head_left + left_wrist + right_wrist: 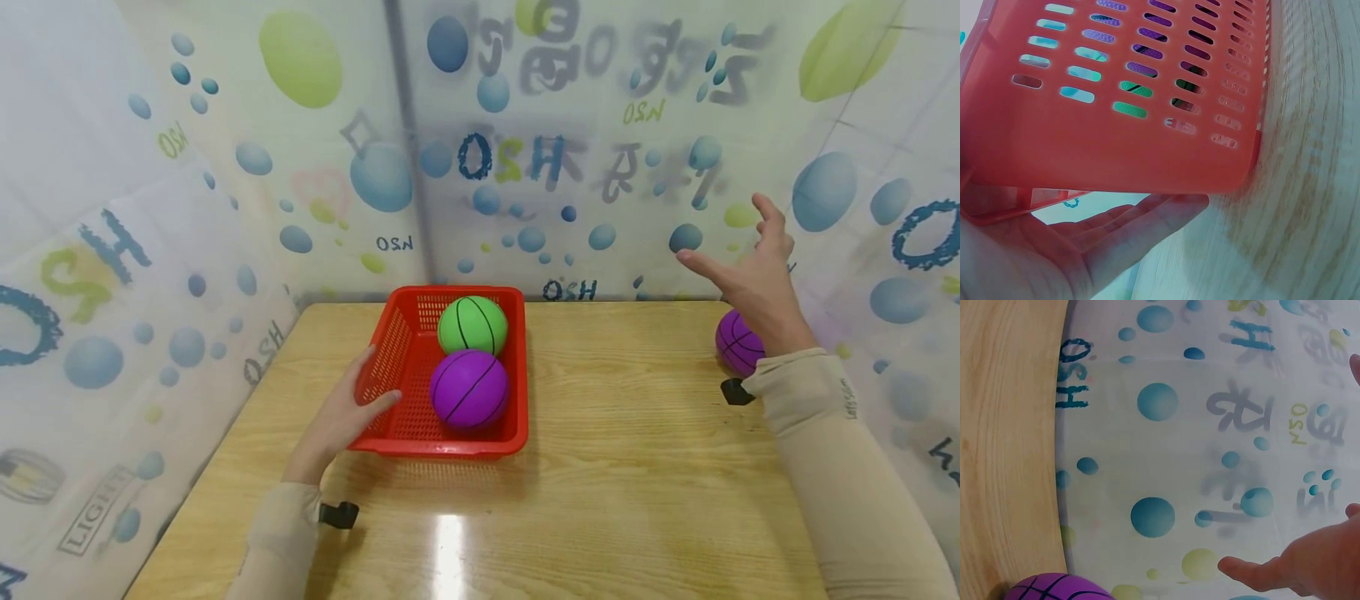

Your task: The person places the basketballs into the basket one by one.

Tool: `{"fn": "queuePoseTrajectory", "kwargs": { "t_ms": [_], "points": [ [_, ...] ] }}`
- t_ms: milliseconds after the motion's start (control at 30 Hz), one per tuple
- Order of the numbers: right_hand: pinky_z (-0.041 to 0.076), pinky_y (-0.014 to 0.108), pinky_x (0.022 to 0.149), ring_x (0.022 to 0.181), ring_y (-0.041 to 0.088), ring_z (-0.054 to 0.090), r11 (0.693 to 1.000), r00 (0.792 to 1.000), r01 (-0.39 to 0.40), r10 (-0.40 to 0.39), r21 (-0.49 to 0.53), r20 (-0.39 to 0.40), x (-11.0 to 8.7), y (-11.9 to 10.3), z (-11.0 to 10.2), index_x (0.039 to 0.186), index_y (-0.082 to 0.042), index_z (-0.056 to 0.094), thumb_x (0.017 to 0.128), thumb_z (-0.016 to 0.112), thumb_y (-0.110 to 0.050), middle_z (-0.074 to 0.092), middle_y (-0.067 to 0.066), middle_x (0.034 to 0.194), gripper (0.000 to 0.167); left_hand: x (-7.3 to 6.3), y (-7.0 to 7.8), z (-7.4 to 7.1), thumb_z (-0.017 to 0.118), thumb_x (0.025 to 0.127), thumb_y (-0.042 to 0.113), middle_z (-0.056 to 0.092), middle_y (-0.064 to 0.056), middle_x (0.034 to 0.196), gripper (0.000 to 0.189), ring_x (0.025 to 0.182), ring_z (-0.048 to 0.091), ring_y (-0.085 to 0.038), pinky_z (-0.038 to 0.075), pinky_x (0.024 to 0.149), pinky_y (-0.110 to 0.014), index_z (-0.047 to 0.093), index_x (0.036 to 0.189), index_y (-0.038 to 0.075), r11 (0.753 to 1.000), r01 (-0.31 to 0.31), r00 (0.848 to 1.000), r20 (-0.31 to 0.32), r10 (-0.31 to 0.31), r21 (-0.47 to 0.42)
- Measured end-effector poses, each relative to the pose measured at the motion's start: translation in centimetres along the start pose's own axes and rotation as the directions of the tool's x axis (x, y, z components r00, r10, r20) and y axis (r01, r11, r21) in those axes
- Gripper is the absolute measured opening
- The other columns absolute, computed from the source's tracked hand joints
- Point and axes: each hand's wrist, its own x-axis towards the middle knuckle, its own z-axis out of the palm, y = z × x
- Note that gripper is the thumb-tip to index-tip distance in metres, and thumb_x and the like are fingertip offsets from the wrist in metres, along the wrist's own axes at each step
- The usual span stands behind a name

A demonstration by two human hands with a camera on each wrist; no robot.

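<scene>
A red plastic basket (522, 375) stands on the table, with a green ball (472, 323) and a purple ball (469, 390) inside. My left hand (339, 419) is at the basket's left side. Its thumb overlaps the inside of the basket in the head view, and its straight fingers (1141, 231) lie along the slotted outer wall in the left wrist view. My right hand (761, 279) is raised at the right with thumb and fingers spread, holding nothing. Partly hidden behind that wrist, a second purple ball (738, 342) rests near the table's right edge.
The wooden table (622, 417) meets a printed curtain (570, 217) along its back, and similar sheets hang at both sides. A dark wrist mount (341, 515) juts from the left sleeve; another mount (738, 392) is on the right.
</scene>
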Motion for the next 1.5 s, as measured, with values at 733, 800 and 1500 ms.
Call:
{"fn": "queuePoseTrajectory", "kwargs": {
  "t_ms": [733,800,1500],
  "points": [
    [0.016,0.072,0.132,0.165,0.05,0.004,0.987,0.989,-0.145,0.143,-0.074,-0.037,-0.7,4.6,-2.4,0.172,-0.055,-0.011,0.091,0.084,-0.066,-0.012,0.022,0.179,0.125,0.0,0.6,-0.1,0.074,0.105,0.055,0.022,-0.021,0.183,0.104,0.158,0.04,-0.047,0.03,0.128,-0.075,0.009,0.181,0.029,1.0,-0.009,1.0,0.002,0.009,-0.011],
    [0.019,0.071,0.131,0.162,0.051,0.009,0.984,0.987,-0.159,0.155,-0.086,-0.044,-0.9,5.2,-2.5,0.172,-0.055,-0.011,0.091,0.084,-0.067,-0.009,0.023,0.178,0.126,0.0,0.6,-0.1,0.074,0.105,0.055,0.022,-0.021,0.183,0.103,0.157,0.041,-0.047,0.03,0.128,-0.075,0.009,0.181,0.028,1.0,-0.008,1.0,0.003,0.009,-0.015],
    [0.009,0.083,0.128,0.163,0.05,-0.002,0.951,0.96,-0.267,0.247,-0.158,-0.136,-2.1,9.8,-4.4,0.179,-0.036,-0.01,0.09,0.081,-0.073,-0.008,0.026,0.179,0.133,-0.1,0.4,-0.1,0.074,0.105,0.053,0.025,-0.022,0.182,0.103,0.155,0.044,-0.046,0.031,0.128,-0.074,0.01,0.181,0.027,1.0,-0.003,1.0,0.001,0.003,-0.026]
  ]
}}
